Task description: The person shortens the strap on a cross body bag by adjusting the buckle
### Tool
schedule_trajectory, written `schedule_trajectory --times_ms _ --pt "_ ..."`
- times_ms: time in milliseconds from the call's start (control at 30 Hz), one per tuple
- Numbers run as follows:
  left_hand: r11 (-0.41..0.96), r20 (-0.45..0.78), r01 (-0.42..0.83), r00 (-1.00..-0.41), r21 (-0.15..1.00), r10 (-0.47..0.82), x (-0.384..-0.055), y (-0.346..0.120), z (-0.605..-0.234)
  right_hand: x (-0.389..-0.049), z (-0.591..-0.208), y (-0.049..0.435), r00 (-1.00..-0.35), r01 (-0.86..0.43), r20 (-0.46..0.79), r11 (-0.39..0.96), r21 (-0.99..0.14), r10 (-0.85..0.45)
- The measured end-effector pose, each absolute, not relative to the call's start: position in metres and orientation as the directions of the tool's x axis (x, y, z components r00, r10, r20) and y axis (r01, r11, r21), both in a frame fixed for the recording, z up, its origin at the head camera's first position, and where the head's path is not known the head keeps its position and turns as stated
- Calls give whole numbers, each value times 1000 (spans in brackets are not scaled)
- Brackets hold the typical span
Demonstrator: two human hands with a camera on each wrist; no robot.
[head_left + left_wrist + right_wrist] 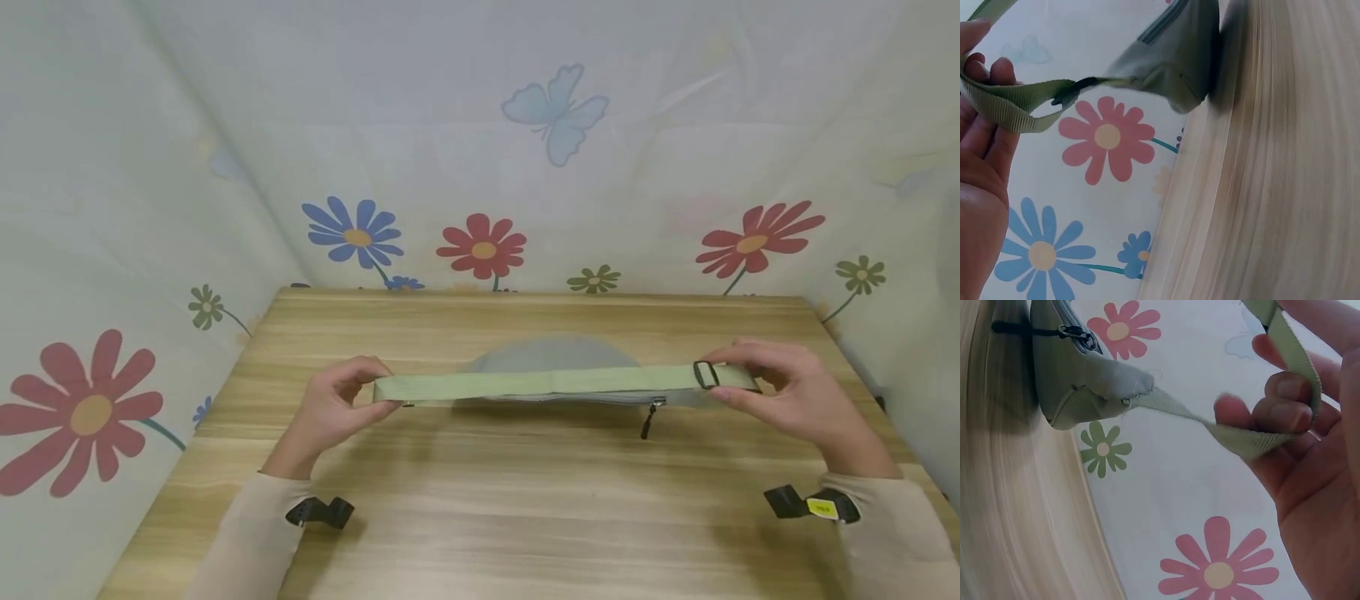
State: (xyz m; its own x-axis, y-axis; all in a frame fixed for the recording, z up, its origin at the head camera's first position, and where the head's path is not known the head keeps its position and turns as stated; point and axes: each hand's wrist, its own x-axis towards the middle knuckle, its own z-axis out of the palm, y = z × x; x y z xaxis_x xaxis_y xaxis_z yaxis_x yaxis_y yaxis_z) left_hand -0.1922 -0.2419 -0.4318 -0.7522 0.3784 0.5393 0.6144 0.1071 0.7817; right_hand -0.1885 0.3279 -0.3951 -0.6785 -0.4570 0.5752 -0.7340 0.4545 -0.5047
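Note:
A grey-green zippered waist bag (558,353) stands at the middle of the table, partly hidden behind its own pale green strap (517,384). My left hand (328,407) pinches the strap's left end, and in the left wrist view the webbing (1019,115) loops round the fingers. At the other end my right hand (787,390) holds the strap beside a black slider buckle (706,375). Between the two hands the strap runs taut and nearly level. From the bag's zipper hangs a black pull (647,422). The right wrist view shows the bag's side (1097,381) joined to the strap.
The wooden table (510,517) reaches back to a cloth wall (420,150) printed with flowers and a butterfly. More of this cloth rises at the left and right. A black wrist device (321,512) sits on each sleeve.

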Motion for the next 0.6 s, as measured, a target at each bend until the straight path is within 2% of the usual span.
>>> schedule_trajectory --times_ms 167,433,600 --pt "132 536 631 -736 765 413 -195 -248 -433 -188 -393 330 -657 -754 582 450 -480 -480" --pt "315 503 652 -744 689 440 -195 -251 -432 -191 -396 334 -639 -768 590 455 -451 -494" --pt "229 524 650 -735 725 431 -195 -251 -436 -193 -401 330 -622 -783 621 400 -477 -478"
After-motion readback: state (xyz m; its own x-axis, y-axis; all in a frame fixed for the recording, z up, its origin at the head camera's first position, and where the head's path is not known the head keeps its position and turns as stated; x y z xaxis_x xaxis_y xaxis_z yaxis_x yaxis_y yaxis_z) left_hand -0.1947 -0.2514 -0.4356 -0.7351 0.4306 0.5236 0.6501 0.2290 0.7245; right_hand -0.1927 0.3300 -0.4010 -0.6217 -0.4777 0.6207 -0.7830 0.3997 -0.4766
